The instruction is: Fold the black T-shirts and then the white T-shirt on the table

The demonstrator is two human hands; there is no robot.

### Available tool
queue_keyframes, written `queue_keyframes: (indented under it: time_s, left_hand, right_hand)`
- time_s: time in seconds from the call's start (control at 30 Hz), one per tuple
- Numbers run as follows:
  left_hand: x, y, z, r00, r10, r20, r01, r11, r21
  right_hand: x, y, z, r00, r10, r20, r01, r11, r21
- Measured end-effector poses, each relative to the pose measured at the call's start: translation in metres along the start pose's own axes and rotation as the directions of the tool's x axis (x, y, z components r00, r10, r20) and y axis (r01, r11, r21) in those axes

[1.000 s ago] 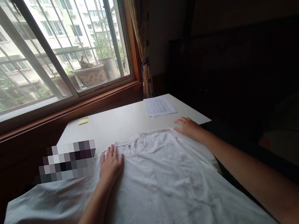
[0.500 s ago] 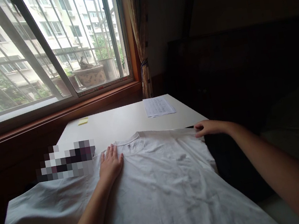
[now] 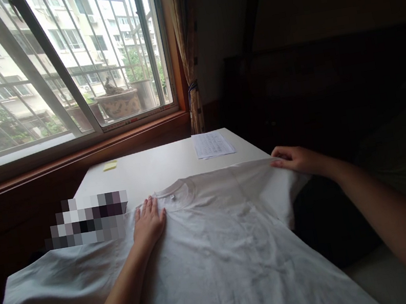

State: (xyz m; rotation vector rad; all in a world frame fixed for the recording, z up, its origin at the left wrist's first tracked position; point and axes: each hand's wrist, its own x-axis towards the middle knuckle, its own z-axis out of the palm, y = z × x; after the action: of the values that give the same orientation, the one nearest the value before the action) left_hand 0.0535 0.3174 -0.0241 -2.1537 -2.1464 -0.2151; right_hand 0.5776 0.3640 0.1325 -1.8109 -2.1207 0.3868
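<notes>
A white T-shirt [image 3: 212,254] lies spread over the near part of a white table [image 3: 159,167], its neckline at the far side and some creases across its body. My left hand [image 3: 149,222] rests flat on the shirt just left of the collar, fingers apart. At the right, my right hand [image 3: 293,160] pinches the upper edge of the shirt's right sleeve between thumb and fingers. That sleeve is stretched out past the table's right edge and hangs down there. The left sleeve lies out to the left.
Printed sheets [image 3: 212,144] lie at the table's far right, a yellow sticky note [image 3: 110,165] at the far left. A pixelated item [image 3: 92,220] is left of my left hand. Beyond stand a barred window [image 3: 94,61] and a curtain [image 3: 189,71].
My right hand has moved right and slightly up with the sleeve, which is now pulled out straighter. The collar has opened a little, showing a label. My left hand stays on the shirt.
</notes>
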Motion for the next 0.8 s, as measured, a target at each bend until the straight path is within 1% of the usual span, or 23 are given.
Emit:
queue_keyframes:
  time_s: [0.1, 0.13, 0.27, 0.33, 0.4, 0.53, 0.63, 0.7, 0.8]
  left_hand:
    - [0.001, -0.001, 0.001, 1.000, -0.002, -0.003, 0.002, 1.000, -0.001]
    - [0.001, -0.001, 0.002, 1.000, -0.003, -0.001, 0.003, 1.000, -0.003]
    - [0.002, 0.000, 0.000, 1.000, -0.008, 0.015, 0.008, 1.000, -0.009]
    - [0.003, 0.001, -0.001, 1.000, -0.007, 0.029, 0.008, 1.000, -0.011]
    - [0.003, 0.001, -0.003, 0.999, -0.005, 0.045, 0.005, 1.000, -0.012]
    - [0.004, 0.000, -0.003, 0.999, -0.004, 0.048, 0.004, 1.000, -0.007]
    - [0.005, -0.001, -0.001, 0.999, -0.001, 0.045, 0.001, 1.000, -0.007]
    - [0.005, -0.001, 0.000, 0.999, 0.003, 0.044, -0.003, 1.000, -0.013]
    - [0.005, -0.001, 0.000, 0.999, 0.001, 0.037, 0.000, 1.000, -0.016]
  right_hand:
    - [0.004, 0.007, -0.007, 0.999, -0.018, 0.050, 0.020, 0.999, -0.043]
    - [0.006, 0.009, -0.009, 0.999, -0.005, 0.041, 0.008, 0.997, -0.072]
    - [0.016, 0.009, -0.012, 0.999, 0.022, -0.045, -0.030, 0.980, -0.194]
    - [0.025, 0.007, -0.011, 0.995, 0.001, -0.096, -0.027, 0.963, -0.267]
    - [0.037, 0.007, -0.009, 0.992, -0.028, -0.119, -0.013, 0.943, -0.331]
    - [0.060, 0.013, 0.007, 0.994, -0.042, -0.105, -0.008, 0.898, -0.441]
    - [0.069, 0.017, 0.024, 0.995, -0.049, -0.085, -0.004, 0.848, -0.530]
    - [0.069, 0.015, 0.037, 0.989, -0.053, -0.139, -0.038, 0.815, -0.579]
    - [0.066, -0.002, 0.058, 0.955, -0.067, -0.290, -0.121, 0.801, -0.586]
